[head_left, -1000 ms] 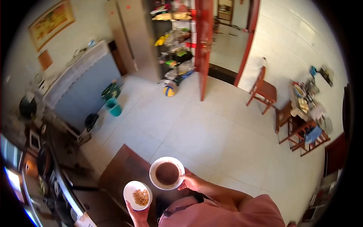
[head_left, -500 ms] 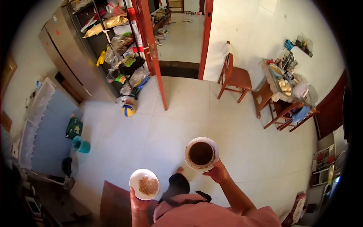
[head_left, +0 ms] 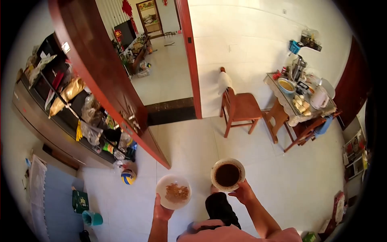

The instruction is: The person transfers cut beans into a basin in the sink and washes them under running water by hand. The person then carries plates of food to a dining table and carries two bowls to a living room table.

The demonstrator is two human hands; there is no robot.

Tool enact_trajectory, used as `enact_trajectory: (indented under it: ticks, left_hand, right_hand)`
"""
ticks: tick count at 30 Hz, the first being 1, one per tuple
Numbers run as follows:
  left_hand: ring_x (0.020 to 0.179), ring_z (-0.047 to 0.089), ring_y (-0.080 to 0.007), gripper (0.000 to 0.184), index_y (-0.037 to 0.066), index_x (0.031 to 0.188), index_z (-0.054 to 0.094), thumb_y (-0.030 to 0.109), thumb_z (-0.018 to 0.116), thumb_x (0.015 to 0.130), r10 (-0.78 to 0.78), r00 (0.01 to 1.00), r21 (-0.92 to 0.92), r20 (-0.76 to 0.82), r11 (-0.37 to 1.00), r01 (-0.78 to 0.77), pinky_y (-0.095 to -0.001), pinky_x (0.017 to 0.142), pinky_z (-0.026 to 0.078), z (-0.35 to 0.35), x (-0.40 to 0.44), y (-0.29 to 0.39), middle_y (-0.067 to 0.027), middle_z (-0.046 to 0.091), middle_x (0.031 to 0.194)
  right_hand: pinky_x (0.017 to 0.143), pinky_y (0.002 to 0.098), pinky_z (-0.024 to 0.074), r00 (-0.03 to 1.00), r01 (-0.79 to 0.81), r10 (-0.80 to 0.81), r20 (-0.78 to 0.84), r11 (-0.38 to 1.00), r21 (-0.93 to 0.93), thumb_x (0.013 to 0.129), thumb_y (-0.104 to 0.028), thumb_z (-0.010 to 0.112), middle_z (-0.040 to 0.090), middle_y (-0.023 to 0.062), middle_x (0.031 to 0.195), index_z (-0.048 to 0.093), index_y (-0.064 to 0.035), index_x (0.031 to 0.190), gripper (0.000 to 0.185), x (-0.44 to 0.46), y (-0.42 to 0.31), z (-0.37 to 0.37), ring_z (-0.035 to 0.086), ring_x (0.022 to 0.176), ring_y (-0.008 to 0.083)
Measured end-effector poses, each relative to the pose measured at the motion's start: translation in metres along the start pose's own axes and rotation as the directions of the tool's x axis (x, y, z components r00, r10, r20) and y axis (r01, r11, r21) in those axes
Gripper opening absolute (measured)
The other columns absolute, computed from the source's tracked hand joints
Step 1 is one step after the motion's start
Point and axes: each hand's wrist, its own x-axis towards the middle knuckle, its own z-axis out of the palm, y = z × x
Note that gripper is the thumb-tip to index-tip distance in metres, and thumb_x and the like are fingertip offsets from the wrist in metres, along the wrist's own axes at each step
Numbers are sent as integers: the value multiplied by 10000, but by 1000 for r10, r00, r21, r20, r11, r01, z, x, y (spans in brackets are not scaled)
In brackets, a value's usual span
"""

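Note:
My left hand [head_left: 162, 209] is closed on the rim of a white bowl [head_left: 163, 187] at its lower left. Brown, flaky-looking bits lie in the bottom of it. To the right, my right hand [head_left: 243, 192] grips a second white bowl [head_left: 215, 169] by its lower right edge. A dark brown liquid [head_left: 227, 175] fills much of that bowl, and dark residue marks its inner wall. Both bowls are held apart over the tiled floor, roughly level with each other. The fingers under the bowls are hidden.
An opened red-brown door [head_left: 100, 80] and a doorway stand ahead. On the right are a wooden chair [head_left: 242, 107] and a table [head_left: 296, 117] loaded with dishes, food and a jug. A ball [head_left: 128, 176] and a teal bin [head_left: 92, 218] are at left, near a cluttered shelf.
The view has moved forward, so the door, chair and table appear nearer. The left bowl has shifted right and up in view, closer to the right bowl. Both hands keep their bowls.

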Motion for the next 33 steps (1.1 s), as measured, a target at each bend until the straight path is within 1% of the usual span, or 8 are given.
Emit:
enact_trajectory:
  ticks: [7, 12, 18, 20, 23, 24, 27, 33]
  left_hand:
    - [1203, 388, -301, 617, 156, 1320, 343, 555, 352, 848, -7, 993, -110, -116, 994, -6, -502, 963, 338, 34, 119, 34, -93, 397, 1322]
    - [1207, 384, -309, 654, 161, 1330, 326, 578, 365, 826, 87, 988, -138, -124, 985, -104, -505, 969, 332, 57, 199, 70, -93, 378, 1335]
    - [1206, 386, -311, 677, 185, 1325, 334, 602, 400, 796, 96, 977, -160, -193, 979, -128, -537, 954, 334, 65, 344, 128, -79, 379, 1335]
    - [1201, 391, -317, 694, 166, 1327, 325, 598, 422, 793, 148, 989, -185, -31, 971, -151, -523, 949, 351, 72, 402, 166, -93, 390, 1325]
    - [1203, 389, -332, 705, 122, 1326, 315, 593, 394, 808, 186, 980, -228, -72, 953, -198, -496, 970, 350, 75, 484, 219, -126, 386, 1321]
    - [1213, 376, -324, 685, 127, 1327, 315, 584, 379, 821, 202, 979, -235, -31, 950, -204, -503, 973, 339, 73, 508, 233, -118, 380, 1326]
    - [1238, 333, -311, 676, 135, 1337, 301, 583, 353, 834, 180, 977, -268, -117, 941, -206, -513, 986, 306, 70, 573, 272, -99, 344, 1352]
    - [1234, 337, -322, 688, 128, 1353, 259, 572, 372, 840, 258, 966, -241, -29, 936, -257, -528, 962, 338, 63, 669, 318, -115, 319, 1358]
  right_hand:
    - [709, 411, 538, 994, -90, 85, 69, 994, 69, 799, -202, 533, 504, 114, 1148, 282, -149, 1259, 526, 184, -71, 7, 589, 942, 264]
    - [675, 376, 549, 976, -138, 119, 185, 986, 97, 817, -186, 520, 522, 97, 1120, 299, -152, 1236, 475, 320, -113, 30, 603, 909, 243]
    - [773, 436, 490, 972, -118, 107, 207, 992, 39, 815, -225, 538, 482, 77, 1181, 316, -171, 1250, 491, 475, -136, 72, 531, 1031, 248]
    - [776, 448, 484, 956, -180, 146, 253, 977, 118, 799, -249, 568, 477, 63, 1186, 319, -197, 1251, 518, 531, -141, 86, 531, 1018, 256]
    - [768, 460, 485, 955, -215, 188, 231, 972, 95, 778, -249, 599, 482, 49, 1166, 329, -211, 1245, 541, 594, -167, 123, 539, 973, 257]
    - [768, 460, 485, 956, -214, 191, 223, 973, 85, 778, -249, 599, 482, 49, 1166, 329, -211, 1245, 541, 618, -178, 131, 539, 973, 257]
    - [794, 471, 475, 962, -214, 204, 183, 976, 37, 789, -214, 583, 488, 70, 1164, 339, -201, 1237, 510, 682, -190, 161, 534, 993, 280]
    - [773, 458, 503, 964, -189, 156, 216, 972, 142, 791, -212, 606, 545, 78, 1119, 381, -159, 1223, 491, 803, -215, 196, 570, 969, 253]
